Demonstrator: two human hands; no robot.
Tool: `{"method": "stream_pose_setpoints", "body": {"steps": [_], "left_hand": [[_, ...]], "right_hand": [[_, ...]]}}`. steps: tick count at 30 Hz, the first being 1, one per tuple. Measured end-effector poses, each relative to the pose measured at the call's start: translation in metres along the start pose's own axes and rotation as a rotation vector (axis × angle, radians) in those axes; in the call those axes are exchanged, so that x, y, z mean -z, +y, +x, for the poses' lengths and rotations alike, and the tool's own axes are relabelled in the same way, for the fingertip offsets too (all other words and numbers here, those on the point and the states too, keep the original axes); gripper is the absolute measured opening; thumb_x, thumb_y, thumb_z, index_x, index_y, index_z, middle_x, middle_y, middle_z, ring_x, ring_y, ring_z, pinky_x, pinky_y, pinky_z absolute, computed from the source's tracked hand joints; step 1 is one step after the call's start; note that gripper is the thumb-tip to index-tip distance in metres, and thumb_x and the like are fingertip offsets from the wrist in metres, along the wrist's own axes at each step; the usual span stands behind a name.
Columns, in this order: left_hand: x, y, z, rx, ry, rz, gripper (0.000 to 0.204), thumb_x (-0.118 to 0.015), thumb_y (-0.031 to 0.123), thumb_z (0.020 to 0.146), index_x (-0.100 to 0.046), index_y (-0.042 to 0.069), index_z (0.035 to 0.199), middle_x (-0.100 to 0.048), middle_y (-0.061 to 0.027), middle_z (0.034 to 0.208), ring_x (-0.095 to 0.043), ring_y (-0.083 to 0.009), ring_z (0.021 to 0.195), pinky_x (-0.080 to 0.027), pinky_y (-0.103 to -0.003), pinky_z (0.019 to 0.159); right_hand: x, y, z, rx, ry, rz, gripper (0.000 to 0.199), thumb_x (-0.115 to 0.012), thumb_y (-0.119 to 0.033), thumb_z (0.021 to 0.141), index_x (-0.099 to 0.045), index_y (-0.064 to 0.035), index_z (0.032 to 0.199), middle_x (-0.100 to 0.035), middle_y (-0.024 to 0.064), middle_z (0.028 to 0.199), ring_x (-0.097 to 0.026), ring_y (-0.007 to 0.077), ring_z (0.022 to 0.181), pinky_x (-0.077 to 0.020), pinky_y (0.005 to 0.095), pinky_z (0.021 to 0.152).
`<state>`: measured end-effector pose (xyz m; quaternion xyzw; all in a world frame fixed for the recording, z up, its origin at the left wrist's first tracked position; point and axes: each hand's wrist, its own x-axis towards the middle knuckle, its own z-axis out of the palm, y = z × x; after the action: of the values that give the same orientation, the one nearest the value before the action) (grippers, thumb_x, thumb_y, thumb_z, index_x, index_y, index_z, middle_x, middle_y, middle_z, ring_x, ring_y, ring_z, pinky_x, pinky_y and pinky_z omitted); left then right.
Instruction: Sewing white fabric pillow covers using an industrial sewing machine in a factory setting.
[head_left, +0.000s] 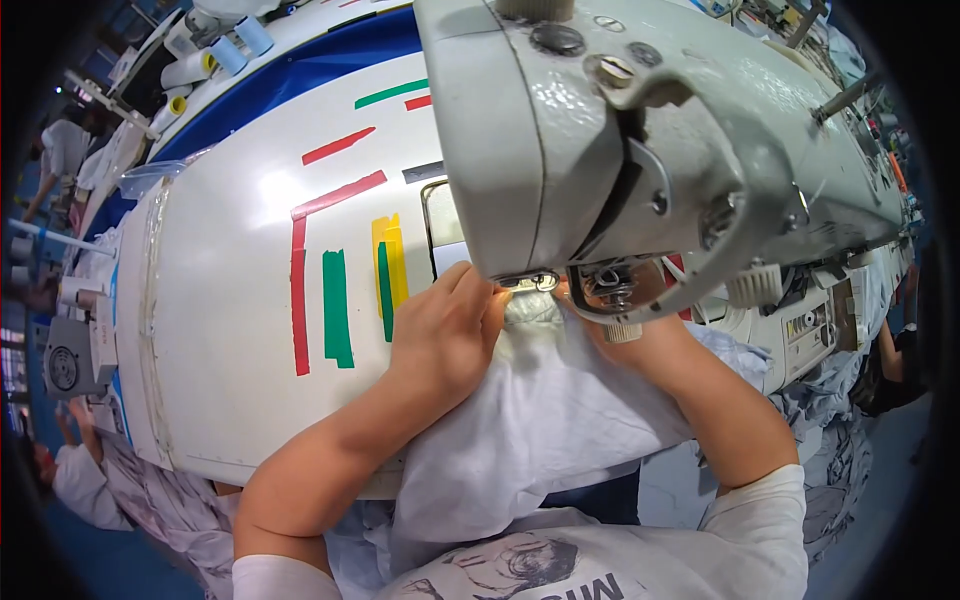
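Note:
A pale grey sewing machine (500, 150) stands over the white table, its head hanging above my hands. White cloth (560, 400) runs from below the needle area down to my lap. My left hand (450, 325) is closed at the left of the presser foot, thumb and fingers pinching the cloth's edge. On the other side, my right hand (655, 345) is partly covered by the machine's head and thread guides. Its visible fingertips press together on the cloth close to the foot. The needle's point is hidden.
Strips of red tape (299, 300), green tape (338, 310) and yellow tape (397, 260) mark the white tabletop (230, 330). Thread cones (228, 55) stand at the back left. Another person (95, 480) works at the far left. Piled cloth (835, 470) lies at the right.

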<state>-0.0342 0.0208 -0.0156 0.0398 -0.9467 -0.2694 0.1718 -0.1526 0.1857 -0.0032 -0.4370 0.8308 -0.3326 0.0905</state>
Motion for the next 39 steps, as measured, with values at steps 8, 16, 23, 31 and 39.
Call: {"method": "stream_pose_setpoints", "body": {"steps": [8,16,23,31,39], "left_hand": [[0.006,0.001,0.013,0.066,0.01,0.085,0.017,-0.06,0.006,0.077,-0.05,0.004,0.09,-0.056,-0.0138,0.083,-0.058,-0.0367,0.072,-0.047,-0.046,0.062],[-0.003,-0.016,0.027,0.156,-0.02,0.015,0.014,-0.059,0.003,0.076,-0.051,0.004,0.087,-0.057,-0.0139,0.078,-0.059,-0.0365,0.07,-0.047,-0.045,0.061],[0.0,-0.014,0.03,0.15,-0.001,0.034,0.009,-0.057,0.002,0.077,-0.051,0.004,0.084,-0.057,-0.0139,0.076,-0.059,-0.0365,0.068,-0.047,-0.045,0.06],[0.002,-0.013,0.027,0.139,-0.016,0.065,0.007,-0.055,0.0,0.078,-0.05,0.003,0.083,-0.057,-0.0139,0.076,-0.059,-0.0366,0.066,-0.047,-0.045,0.059],[0.01,-0.007,0.028,0.176,-0.108,0.076,0.012,-0.056,-0.001,0.077,-0.052,0.003,0.088,-0.056,-0.0135,0.085,-0.059,-0.035,0.076,-0.048,-0.045,0.067]], "right_hand": [[-0.002,0.005,0.014,-0.01,-0.107,-0.295,0.017,-0.054,-0.015,0.088,-0.065,-0.0038,0.093,-0.066,0.0123,0.09,-0.063,0.0265,0.087,-0.048,0.0397,0.078],[-0.03,0.037,0.022,-0.072,-0.147,-0.444,0.031,-0.049,-0.024,0.085,-0.071,-0.0033,0.079,-0.069,0.0171,0.081,-0.066,0.0331,0.079,-0.049,0.0445,0.074],[-0.044,0.058,0.022,-0.012,-0.081,-0.361,0.031,-0.05,-0.025,0.085,-0.07,-0.0027,0.076,-0.069,0.0162,0.08,-0.066,0.0329,0.078,-0.0503,0.0439,0.074],[-0.029,0.052,0.022,0.095,-0.03,-0.247,0.021,-0.053,-0.019,0.087,-0.064,-0.002,0.092,-0.065,0.0139,0.092,-0.062,0.0286,0.089,-0.0478,0.0416,0.082],[-0.011,0.044,0.021,0.193,0.013,-0.139,0.024,-0.055,-0.013,0.088,-0.058,-0.0013,0.109,-0.062,0.0116,0.104,-0.058,0.0242,0.101,-0.0452,0.0393,0.09]]}}
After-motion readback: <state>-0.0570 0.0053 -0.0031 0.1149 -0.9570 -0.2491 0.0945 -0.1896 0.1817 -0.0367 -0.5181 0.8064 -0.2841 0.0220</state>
